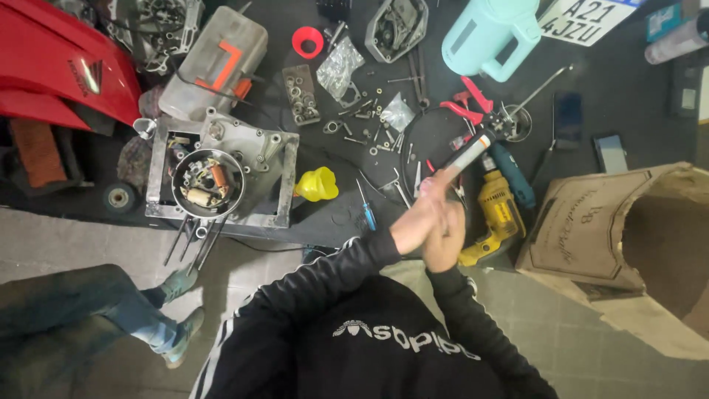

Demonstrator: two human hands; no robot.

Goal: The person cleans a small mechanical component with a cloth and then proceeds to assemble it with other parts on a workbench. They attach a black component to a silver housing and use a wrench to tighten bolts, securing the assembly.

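Observation:
My left hand (412,224) and my right hand (445,240) are pressed together in front of my chest, both closed around the lower end of a white tube (467,154). The tube has a black and red tip and points up and to the right, over a black mat (332,222) strewn with parts. Black jacket sleeves cover both my arms. A yellow power drill (496,216) lies just right of my hands, and a blue-handled screwdriver (366,212) lies just to their left.
An engine case with a round stator (209,183) sits at left beside a yellow funnel (318,184). Loose bolts, washers, bagged parts and red pliers (470,103) lie behind. A teal jug (490,33), a cardboard box (628,229), a red fairing (59,63) and another person's legs (111,310) surround them.

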